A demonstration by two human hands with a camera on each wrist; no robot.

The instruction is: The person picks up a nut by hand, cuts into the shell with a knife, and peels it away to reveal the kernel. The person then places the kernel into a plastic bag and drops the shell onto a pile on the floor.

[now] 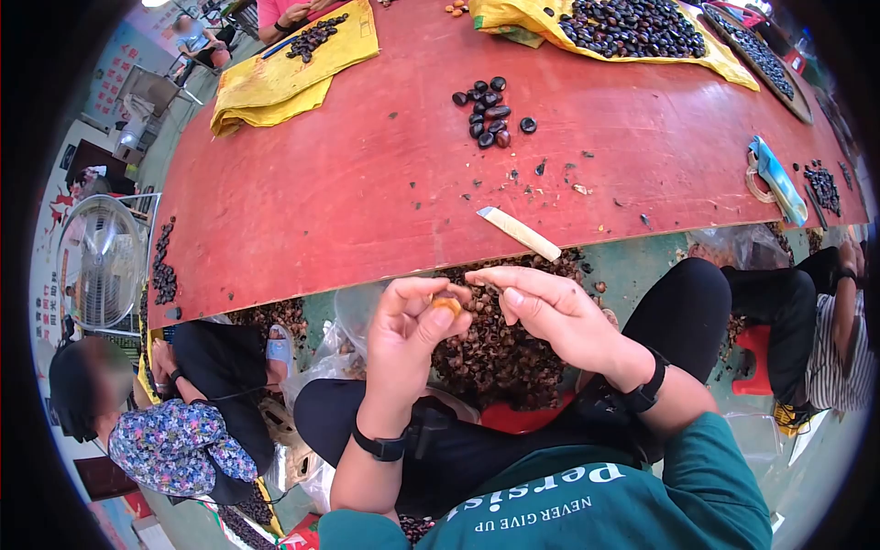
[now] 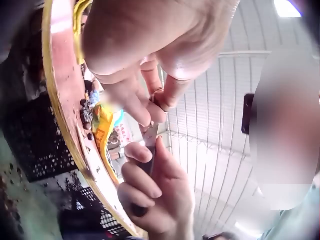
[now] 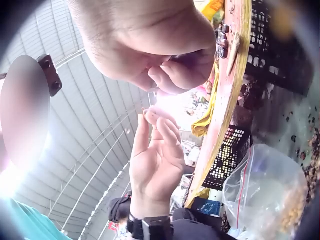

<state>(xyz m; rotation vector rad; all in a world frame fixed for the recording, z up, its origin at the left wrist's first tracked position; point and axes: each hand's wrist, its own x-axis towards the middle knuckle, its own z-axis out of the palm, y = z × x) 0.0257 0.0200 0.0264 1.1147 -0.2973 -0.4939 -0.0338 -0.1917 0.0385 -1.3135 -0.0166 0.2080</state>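
Observation:
Thumb and fingers of my left hand (image 1: pixel 408 335) pinch a small yellowish-orange piece (image 1: pixel 447 304) in the head view. Level with it on the right, my right hand (image 1: pixel 568 321) has its fingertips close to the left ones, not clearly touching. The left wrist view shows the right hand (image 2: pixel 157 187) curled round a dark-handled blade (image 2: pixel 151 134), pointed at a small brown piece (image 2: pixel 161 99) between the left fingers. Right fingers hide most of this tool in the head view. A pale strip with a grey tip (image 1: pixel 519 233) lies at the red table's edge.
The red table (image 1: pixel 302 192) carries dark nuts (image 1: pixel 486 115), scraps and a yellow sack (image 1: pixel 302 69). A larger nut heap (image 1: pixel 632 32) is at the back right. Brown shells (image 1: pixel 504 367) pile below my hands. Other people sit left and right; a fan (image 1: pixel 99 261) stands left.

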